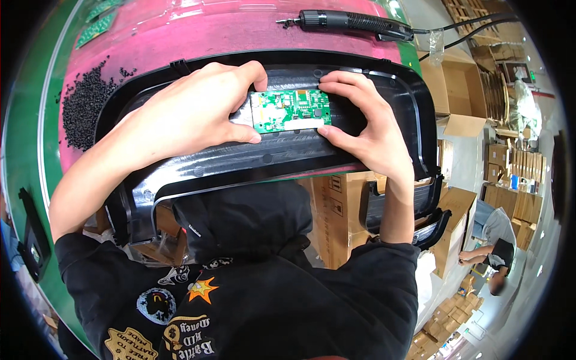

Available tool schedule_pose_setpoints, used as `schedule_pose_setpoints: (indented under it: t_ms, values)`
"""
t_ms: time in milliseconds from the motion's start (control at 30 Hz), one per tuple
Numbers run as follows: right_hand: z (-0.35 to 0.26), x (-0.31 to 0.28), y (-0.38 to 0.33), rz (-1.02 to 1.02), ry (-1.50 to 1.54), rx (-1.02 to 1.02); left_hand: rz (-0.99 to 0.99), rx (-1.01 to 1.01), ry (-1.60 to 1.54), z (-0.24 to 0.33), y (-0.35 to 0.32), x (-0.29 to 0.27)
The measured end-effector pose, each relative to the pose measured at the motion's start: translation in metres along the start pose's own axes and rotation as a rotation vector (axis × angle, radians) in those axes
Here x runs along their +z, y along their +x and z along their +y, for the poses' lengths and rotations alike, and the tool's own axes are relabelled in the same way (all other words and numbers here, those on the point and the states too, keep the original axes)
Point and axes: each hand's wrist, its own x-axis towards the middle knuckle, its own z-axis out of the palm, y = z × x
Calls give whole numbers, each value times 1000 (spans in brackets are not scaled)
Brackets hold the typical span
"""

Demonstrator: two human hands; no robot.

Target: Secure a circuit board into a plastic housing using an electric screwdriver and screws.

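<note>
Circuit board (291, 110) over black shell (288, 153), pinched at both ends; seated or not, can't tell.
Left hand (210, 99), right hand (372, 117): each grip thumb-against-fingers. Uneven pressure could skew or flex it; small black pieces (87, 105) piled on worktop (150, 45) could lodge underneath if knocked in.

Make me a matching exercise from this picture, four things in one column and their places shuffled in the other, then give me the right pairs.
Things:
1. Green circuit board
2. Electric screwdriver
3. Heap of small black parts
4. Open cardboard box

Places:
A. Right of the black shell
B. Beyond the shell's far edge
C. Between the left hand and right hand
D. Left of the shell

Pairs: 1-C, 2-B, 3-D, 4-A
</note>
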Motion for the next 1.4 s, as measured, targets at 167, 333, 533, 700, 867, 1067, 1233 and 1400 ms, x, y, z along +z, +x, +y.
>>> schedule_pose_setpoints:
  t_ms: [167, 333, 533, 700, 867, 1067, 1233, 1400]
  values:
    - [-21, -14, 2, 33, 76, 124, 22, 82, 5, -4, -2, 0]
    - [6, -71, 34, 361, -675, 280, -49, 45, -15, 1, -6, -10]
    - [83, -109, 74, 187, 100, 643, -85, 62, -41, -1, -1, -14]
    - [63, -68, 124, 944, 5, 1, 51, 198, -11, -16, -4, -9]
    - [-2, -16, 152, 713, 814, 2, 59, 153, -55, -14, 0, -17]
    - [-32, -23, 131, 623, 1096, -120, 113, 165, -195, -4, -3, -21]
    - [-69, -66, 90, 23, 1482, -318, 425, 423, -229, -4, -1, -17]
    - [-90, -51, 76, -64, 1454, -402, 185, 744, -323, 0, -4, -18]
